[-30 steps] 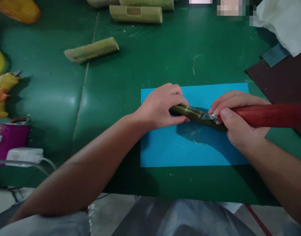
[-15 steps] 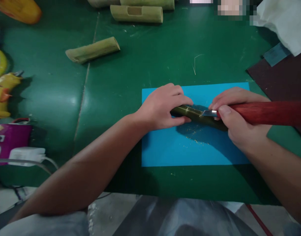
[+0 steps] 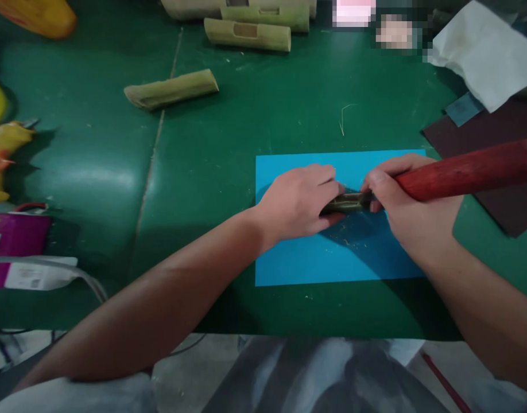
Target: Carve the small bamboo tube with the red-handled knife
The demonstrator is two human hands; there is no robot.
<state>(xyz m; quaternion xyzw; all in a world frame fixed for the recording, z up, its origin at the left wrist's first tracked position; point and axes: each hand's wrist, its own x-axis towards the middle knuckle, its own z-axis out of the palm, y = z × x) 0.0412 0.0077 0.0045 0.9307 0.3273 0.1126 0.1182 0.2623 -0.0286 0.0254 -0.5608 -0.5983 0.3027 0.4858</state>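
My left hand (image 3: 301, 199) is closed around the left end of a dark green bamboo piece (image 3: 348, 202), low over a blue sheet (image 3: 298, 267). In my right hand (image 3: 412, 212) is a carving knife with a thick red handle (image 3: 470, 171). Its blade is mostly hidden by my fingers, at the right part of the bamboo. My right fingertips are close to the bamboo; whether they touch it I cannot tell. Fine shavings (image 3: 344, 242) are scattered on the sheet below the bamboo.
A cut bamboo tube (image 3: 172, 90) lies at the upper left, with notched tubes (image 3: 263, 37) behind it. White paper (image 3: 483, 54) and a dark board (image 3: 498, 166) are at right. A yellow glue gun (image 3: 7, 146), a purple box (image 3: 20, 235) and a white adapter (image 3: 42, 274) sit at left.
The knife handle has swung so its far end points higher. The bamboo has turned nearly level, and the blade has become mostly hidden. The whole view has shifted slightly.
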